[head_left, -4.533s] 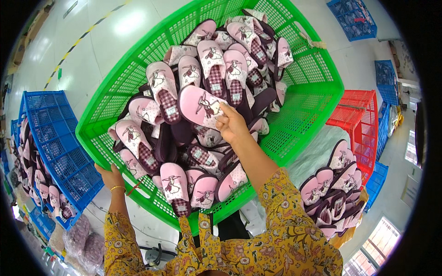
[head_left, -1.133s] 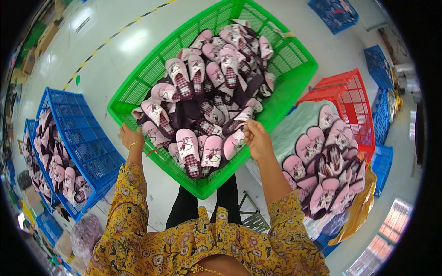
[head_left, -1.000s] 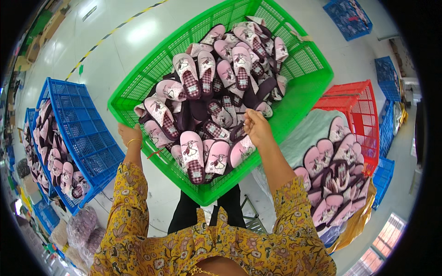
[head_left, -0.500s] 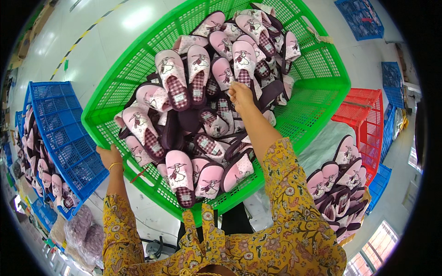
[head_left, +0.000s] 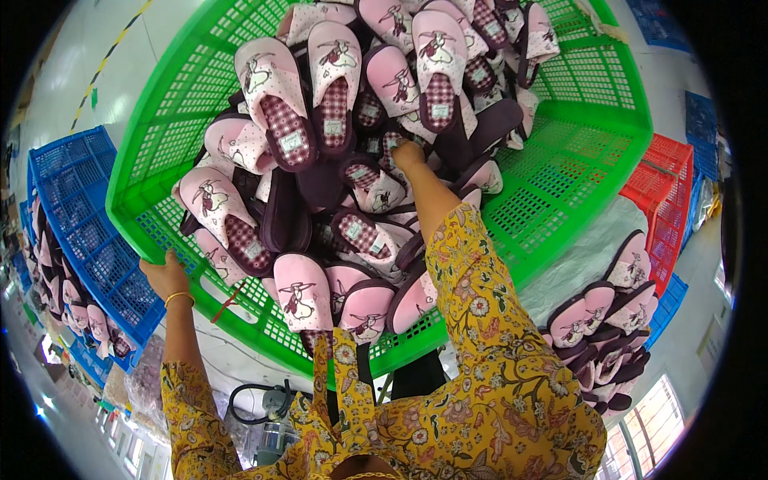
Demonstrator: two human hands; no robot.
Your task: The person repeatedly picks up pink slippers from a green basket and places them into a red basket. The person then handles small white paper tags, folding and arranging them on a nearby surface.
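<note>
A large green plastic crate full of slippers fills the middle of the view. My left hand is closed on the crate's left rim. Deep among the slippers, my right hand pinches the edge of a slipper with a checked insole; other slippers partly cover it. Around it lie several pink slippers with dotted sides, a drawn figure on the toe and dark soles. Some are toe up, others are on their sides or show a dark sole.
A blue crate stands at the left, beside more slippers. At the right are a red crate and a pile of slippers. Below the green crate is a grey machine part with a black hose.
My right hand has moved from beside an upright pink slipper down to one lying deeper in the pile. My view has come closer to the crate. The left hand stays on the rim.
</note>
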